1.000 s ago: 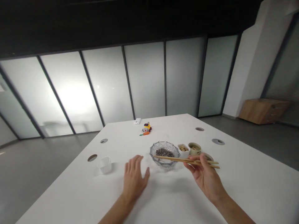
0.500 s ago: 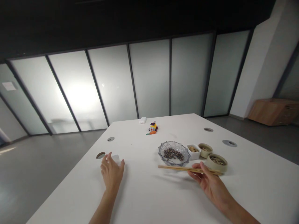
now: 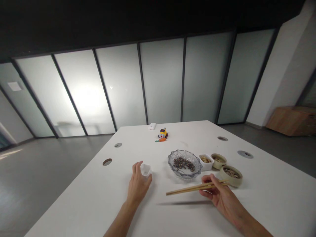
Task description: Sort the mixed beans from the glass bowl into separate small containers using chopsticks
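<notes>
1. Left hand [image 3: 138,186]: fingers curled round a white cup [image 3: 146,169], thumb on its left side. The cup is small, glossy and rounded-square. It stands on the tabletop [image 3: 172,214], left of middle.
2. Right hand [image 3: 219,197]: closed on chopsticks [image 3: 192,189], pinched near their thick ends. They are a slim pair in pale wood, nearly level, tips pointing left. They are held clear above the tabletop, toward the near edge, shadow beneath.
3. Glass bowl [image 3: 185,163]: clear, cut pattern, scalloped rim, dark beans inside. It sits about mid-tabletop, just beyond the chopsticks.
4. Square dish [image 3: 206,159]: white, pale nuts inside, just beside the bowl's right side.
5. Small pot [image 3: 218,161] and large pot [image 3: 231,172]: round, beige, ceramic. The large one holds striped seeds and sits just beyond the right hand.
6. Near the far edge: white box [image 3: 152,126], yellow toy [image 3: 162,133], orange carrot [image 3: 160,140]. Any print is too small to read.
7. Tabletop: smooth matt white, with round holes [image 3: 107,161] along the left and right edges.
</notes>
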`<state>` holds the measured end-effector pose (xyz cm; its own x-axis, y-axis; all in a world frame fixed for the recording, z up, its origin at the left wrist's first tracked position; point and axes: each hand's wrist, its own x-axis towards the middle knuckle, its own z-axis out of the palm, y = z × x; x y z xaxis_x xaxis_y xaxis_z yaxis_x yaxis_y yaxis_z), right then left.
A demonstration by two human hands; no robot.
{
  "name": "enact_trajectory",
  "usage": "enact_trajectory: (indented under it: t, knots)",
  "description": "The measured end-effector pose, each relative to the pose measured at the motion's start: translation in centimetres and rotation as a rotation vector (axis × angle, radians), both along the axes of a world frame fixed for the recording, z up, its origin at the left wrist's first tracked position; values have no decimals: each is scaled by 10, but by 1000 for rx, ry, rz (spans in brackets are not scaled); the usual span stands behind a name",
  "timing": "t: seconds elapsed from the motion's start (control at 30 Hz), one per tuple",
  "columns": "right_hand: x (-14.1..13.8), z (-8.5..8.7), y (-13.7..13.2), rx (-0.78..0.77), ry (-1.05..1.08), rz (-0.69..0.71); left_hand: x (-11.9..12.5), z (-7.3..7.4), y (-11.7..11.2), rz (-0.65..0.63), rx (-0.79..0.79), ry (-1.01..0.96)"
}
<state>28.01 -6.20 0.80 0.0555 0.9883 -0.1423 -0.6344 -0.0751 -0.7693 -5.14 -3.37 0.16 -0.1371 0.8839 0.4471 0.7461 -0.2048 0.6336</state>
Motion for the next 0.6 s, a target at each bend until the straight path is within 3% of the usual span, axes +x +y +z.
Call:
enact_trajectory:
  t: [0.2,0.33,0.47,0.6]
  knots:
    - [-4,6,9,-1,-11,-31,32,-1,4,-112,-45,28]
    - [-7,32,26,130,-27,-191,37,1,11,-96,-183,14]
    - [-6,63,43,360,-410,-326,45,5,17,-54,-268,-9]
    - [-8,62,42,541,-813,-559,48,6,19,-49,-278,-30]
